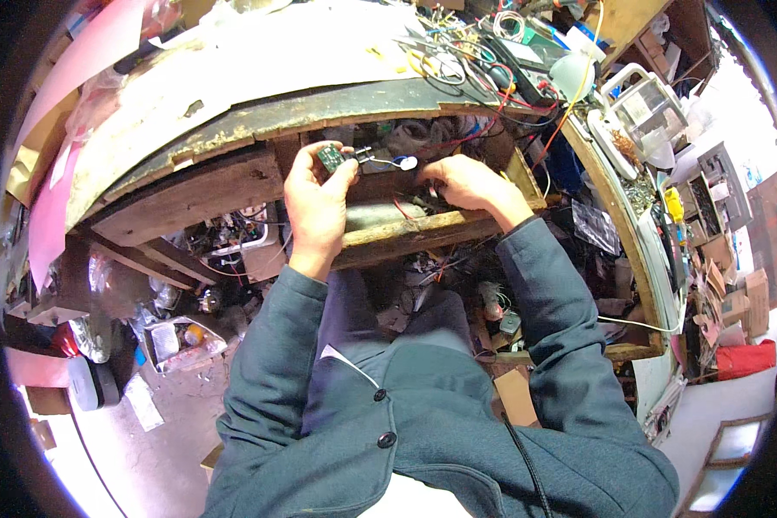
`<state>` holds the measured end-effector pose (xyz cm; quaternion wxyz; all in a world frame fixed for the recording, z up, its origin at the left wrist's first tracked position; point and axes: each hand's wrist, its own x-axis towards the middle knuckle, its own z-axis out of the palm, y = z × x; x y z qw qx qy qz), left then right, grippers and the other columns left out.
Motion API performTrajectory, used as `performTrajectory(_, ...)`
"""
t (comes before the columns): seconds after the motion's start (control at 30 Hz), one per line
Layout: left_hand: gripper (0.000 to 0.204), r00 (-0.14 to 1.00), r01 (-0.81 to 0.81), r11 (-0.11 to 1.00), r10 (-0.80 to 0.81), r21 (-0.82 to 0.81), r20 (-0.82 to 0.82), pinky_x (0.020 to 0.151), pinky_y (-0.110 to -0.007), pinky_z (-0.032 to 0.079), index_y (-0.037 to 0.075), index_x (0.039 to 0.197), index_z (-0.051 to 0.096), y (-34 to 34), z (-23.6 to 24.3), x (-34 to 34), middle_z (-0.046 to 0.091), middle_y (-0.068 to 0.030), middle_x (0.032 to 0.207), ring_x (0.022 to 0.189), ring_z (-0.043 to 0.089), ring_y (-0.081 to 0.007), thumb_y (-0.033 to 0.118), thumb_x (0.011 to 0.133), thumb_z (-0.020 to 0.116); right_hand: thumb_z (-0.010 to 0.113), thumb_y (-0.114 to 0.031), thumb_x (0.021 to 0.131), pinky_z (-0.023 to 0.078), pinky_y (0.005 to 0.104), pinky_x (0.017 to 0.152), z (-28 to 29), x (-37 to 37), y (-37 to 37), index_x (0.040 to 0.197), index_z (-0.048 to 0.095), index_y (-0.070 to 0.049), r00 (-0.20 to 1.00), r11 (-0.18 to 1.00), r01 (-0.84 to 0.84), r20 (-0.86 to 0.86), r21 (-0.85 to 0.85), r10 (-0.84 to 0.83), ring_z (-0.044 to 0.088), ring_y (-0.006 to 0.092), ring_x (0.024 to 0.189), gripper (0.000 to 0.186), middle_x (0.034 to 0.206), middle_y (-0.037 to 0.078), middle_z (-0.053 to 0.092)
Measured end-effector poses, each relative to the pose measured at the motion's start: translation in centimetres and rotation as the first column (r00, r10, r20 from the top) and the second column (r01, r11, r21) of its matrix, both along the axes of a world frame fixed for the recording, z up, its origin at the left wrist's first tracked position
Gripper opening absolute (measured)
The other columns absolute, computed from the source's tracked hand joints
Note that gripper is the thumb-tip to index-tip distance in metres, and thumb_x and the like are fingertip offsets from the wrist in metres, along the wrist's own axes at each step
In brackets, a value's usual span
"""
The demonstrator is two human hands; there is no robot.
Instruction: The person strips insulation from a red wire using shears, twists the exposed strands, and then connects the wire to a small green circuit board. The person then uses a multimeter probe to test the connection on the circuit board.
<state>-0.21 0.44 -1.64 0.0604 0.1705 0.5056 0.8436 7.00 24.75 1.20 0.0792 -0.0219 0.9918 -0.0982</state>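
My left hand is closed on a small green circuit board, pinched between thumb and fingers above an open wooden drawer. From the board, thin leads run to a small round white part hanging in the air toward the right. My right hand reaches over the drawer's right half, its fingers curled down and in. Whatever those fingertips grip, if anything, is hidden. Beneath the hands, the drawer holds a pale tube-like piece, a red wire and dark clutter.
The workbench has a worn dark edge beyond the drawer. Tangled wires and a meter-like device lie at its far right. An orange cable hangs beside the drawer. Left, a box of odds and ends stands low down.
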Motion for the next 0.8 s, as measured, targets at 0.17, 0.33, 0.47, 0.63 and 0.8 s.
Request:
performTrajectory(0.17,0.025,1.0,0.002,0.999,-0.002,0.05,0.014,0.079,-0.028,0.056,0.002,0.112,0.059,0.0,-0.3,-0.2,0.068,-0.0073,0.104,0.088,0.064,-0.0127,-0.002,0.089,0.066,0.059,-0.005,0.075,0.054,0.0417,0.086,-0.7,-0.4,1.6,0.11,0.071,-0.005,0.991,0.989,-0.115,-0.051,0.089,0.12,0.069,0.035,0.093,0.037,0.102,0.019,0.072)
performTrajectory(0.33,0.024,0.998,-0.033,0.996,0.028,0.082,0.058,0.079,-0.029,0.057,0.002,0.112,0.06,-0.4,0.2,-0.1,0.069,-0.0088,0.106,0.089,0.065,-0.0141,-0.001,0.089,0.066,0.07,-0.014,0.084,0.051,0.0268,0.071,1.4,0.6,1.7,0.096,0.072,0.0,0.994,0.869,0.108,0.029,-0.483,-0.107,0.063,0.0104,0.077,0.018,0.08,0.005,0.07)
performTrajectory(0.47,0.024,0.999,-0.011,0.996,0.007,0.088,0.048,0.079,-0.03,0.057,0.002,0.112,0.059,-0.4,0.1,-0.1,0.069,-0.0089,0.105,0.089,0.065,-0.0143,-0.001,0.089,0.066,0.07,0.0,0.085,0.048,0.0226,0.07,1.0,1.1,3.2,0.091,0.062,-0.003,0.989,0.632,0.148,0.095,-0.761,-0.117,0.059,0.0065,0.077,0.01,0.082,-0.002,0.063)
performTrajectory(0.63,0.023,0.999,0.008,0.995,-0.013,0.102,0.051,0.078,-0.029,0.057,0.002,0.111,0.06,-0.3,0.0,-0.2,0.068,-0.0081,0.104,0.088,0.065,-0.0143,-0.001,0.089,0.067,0.069,-0.009,0.089,0.048,0.0242,0.071,0.8,0.9,1.9,0.092,0.064,0.0,0.989,0.803,0.12,0.144,-0.584,-0.043,0.058,0.0064,0.077,0.01,0.08,-0.003,0.063)
performTrajectory(0.8,0.023,0.998,-0.001,0.993,-0.006,0.115,0.061,0.079,-0.03,0.057,0.002,0.111,0.06,-0.4,0.0,-0.3,0.069,-0.0083,0.105,0.088,0.066,-0.0146,-0.001,0.089,0.067,0.056,0.0,0.083,0.053,0.0281,0.075,1.6,-0.1,1.1,0.108,0.065,0.002,0.974,0.746,0.068,0.205,-0.662,0.093,0.063,0.0128,0.079,0.027,0.087,0.007,0.07)
